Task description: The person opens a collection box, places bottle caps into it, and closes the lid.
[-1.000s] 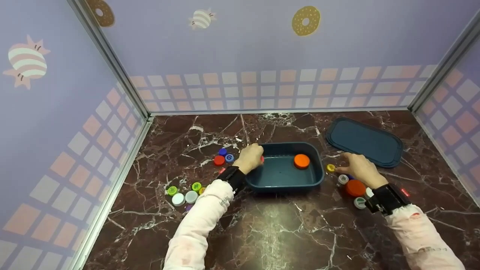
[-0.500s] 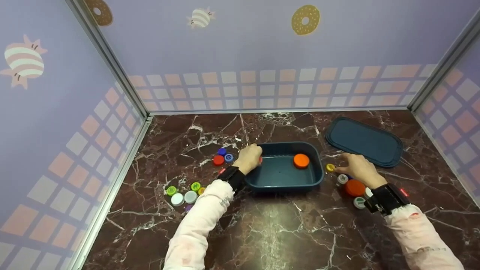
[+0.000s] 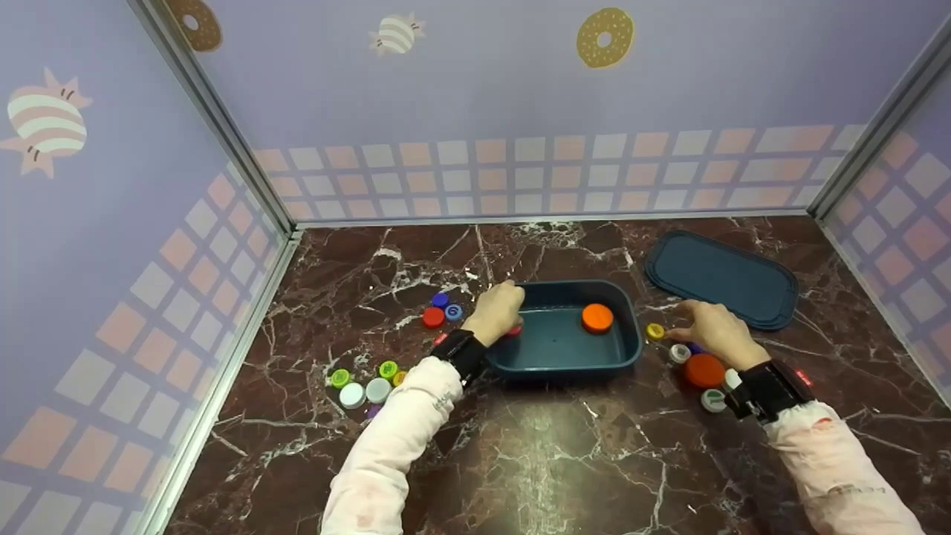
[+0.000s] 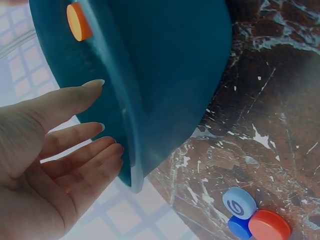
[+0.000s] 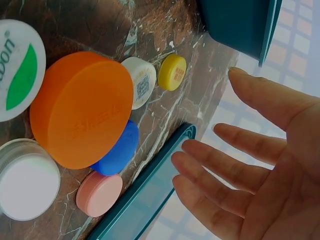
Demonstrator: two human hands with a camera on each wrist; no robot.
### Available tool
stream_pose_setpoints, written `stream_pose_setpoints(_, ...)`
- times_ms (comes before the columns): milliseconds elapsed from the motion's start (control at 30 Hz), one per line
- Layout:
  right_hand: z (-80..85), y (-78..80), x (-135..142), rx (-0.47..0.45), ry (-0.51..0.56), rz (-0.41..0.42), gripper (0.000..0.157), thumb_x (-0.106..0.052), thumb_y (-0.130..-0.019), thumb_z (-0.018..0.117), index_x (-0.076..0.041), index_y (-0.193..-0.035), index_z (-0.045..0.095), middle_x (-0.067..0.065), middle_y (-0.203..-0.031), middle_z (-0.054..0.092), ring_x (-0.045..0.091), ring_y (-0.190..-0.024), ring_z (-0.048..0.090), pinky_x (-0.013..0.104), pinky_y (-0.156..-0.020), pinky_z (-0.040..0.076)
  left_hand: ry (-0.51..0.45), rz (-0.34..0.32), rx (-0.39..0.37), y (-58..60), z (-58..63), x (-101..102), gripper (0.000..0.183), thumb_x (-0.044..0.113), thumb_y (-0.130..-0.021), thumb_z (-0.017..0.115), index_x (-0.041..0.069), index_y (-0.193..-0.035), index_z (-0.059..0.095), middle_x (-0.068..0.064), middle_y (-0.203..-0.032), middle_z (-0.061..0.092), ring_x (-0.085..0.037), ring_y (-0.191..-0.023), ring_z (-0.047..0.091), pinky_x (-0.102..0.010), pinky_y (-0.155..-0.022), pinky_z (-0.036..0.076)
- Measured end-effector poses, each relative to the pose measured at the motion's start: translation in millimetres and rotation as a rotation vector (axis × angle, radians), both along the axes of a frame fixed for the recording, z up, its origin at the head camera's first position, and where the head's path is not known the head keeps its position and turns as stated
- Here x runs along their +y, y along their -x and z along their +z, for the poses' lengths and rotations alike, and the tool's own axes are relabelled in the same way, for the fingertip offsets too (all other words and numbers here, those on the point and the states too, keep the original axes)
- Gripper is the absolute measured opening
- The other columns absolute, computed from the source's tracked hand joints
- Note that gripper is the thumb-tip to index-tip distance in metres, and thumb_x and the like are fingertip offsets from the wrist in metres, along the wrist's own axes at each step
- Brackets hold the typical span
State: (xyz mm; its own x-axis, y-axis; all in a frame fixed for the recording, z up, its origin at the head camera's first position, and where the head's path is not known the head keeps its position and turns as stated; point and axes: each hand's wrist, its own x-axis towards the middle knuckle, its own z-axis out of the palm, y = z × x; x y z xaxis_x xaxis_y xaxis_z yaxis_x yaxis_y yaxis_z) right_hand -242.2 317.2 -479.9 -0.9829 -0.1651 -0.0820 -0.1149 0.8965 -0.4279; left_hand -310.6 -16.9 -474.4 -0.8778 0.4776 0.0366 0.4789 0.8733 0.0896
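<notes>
Teal plastic forms the tub (image 3: 565,352), just right of centre in the head view, with an orange cap (image 3: 597,318) inside at its right and a partly hidden red cap (image 3: 514,330) at its left, under the left hand (image 3: 496,310), whose fingers curve loosely, apart from the thumb, holding nothing. Further right, below the flat lid (image 3: 721,279), the right hand (image 3: 715,334) has its fingers spread and empty just beside a yellow cap (image 3: 654,331).

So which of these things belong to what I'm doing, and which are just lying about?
Seemingly in the job:
teal bin
orange cap and pinkish cap, inside it
left hand, at its left end
right hand, beside the yellow cap

Apparently lying about for now:
flat blue lid
red cap
blue caps
lime-green caps
</notes>
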Motion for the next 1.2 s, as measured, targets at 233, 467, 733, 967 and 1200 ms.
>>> stream_pose_setpoints(233,-1.5,2.7,8,-0.037,-0.044,-0.05,0.059,-0.03,-0.08,0.068,0.01,-0.119,0.049,0.028,-0.1,0.055,0.04,-0.082,0.055,0.049,-0.065,0.044,-0.008,-0.016,0.009,-2.4,4.8,-3,0.02,0.018,-0.071,0.076,0.005,-0.081,0.064,-0.008,-0.086,0.056,-0.026,-0.076,0.059,-0.039,-0.063,0.049)
stream_pose_setpoints(467,-4.6,6.9,16,-0.143,-0.073,-0.089,0.056,-0.027,-0.083,0.066,0.011,-0.12,0.047,0.032,-0.108,0.051,0.046,-0.093,0.05,0.053,-0.069,0.042,-0.024,-0.021,0.038,-2.3,10.7,-6,0.021,0.018,-0.072,0.074,0.004,-0.084,0.064,-0.009,-0.089,0.058,-0.026,-0.079,0.059,-0.04,-0.064,0.049)
stream_pose_setpoints(733,-9.6,4.8,19,-0.158,-0.091,-0.09,0.054,-0.018,-0.081,0.067,0.013,-0.121,0.047,0.035,-0.107,0.05,0.047,-0.09,0.051,0.053,-0.067,0.042,-0.033,0.008,0.018,0.5,16.1,-12,0.027,0.02,-0.075,0.072,0.004,-0.095,0.063,-0.01,-0.099,0.057,-0.026,-0.088,0.058,-0.041,-0.068,0.048)
stream_pose_setpoints(967,-15.6,6.1,23,-0.127,-0.064,-0.058,0.039,-0.015,-0.079,0.069,0.01,-0.106,0.056,0.026,-0.087,0.057,0.039,-0.075,0.055,0.046,-0.06,0.044,-0.048,0.028,0.029,4.0,21.4,-23,0.03,0.019,-0.076,0.07,0.002,-0.1,0.062,-0.012,-0.097,0.057,-0.027,-0.088,0.056,-0.04,-0.07,0.047)
stream_pose_setpoints(1200,-21.1,8.2,23,-0.12,-0.038,-0.032,0.031,-0.014,-0.077,0.07,0.009,-0.095,0.06,0.019,-0.079,0.058,0.032,-0.07,0.055,0.044,-0.059,0.043,-0.096,0.038,0.07,6.5,24.6,-37,0.027,0.017,-0.073,0.072,0.0,-0.092,0.063,-0.013,-0.092,0.057,-0.029,-0.084,0.058,-0.041,-0.069,0.048)
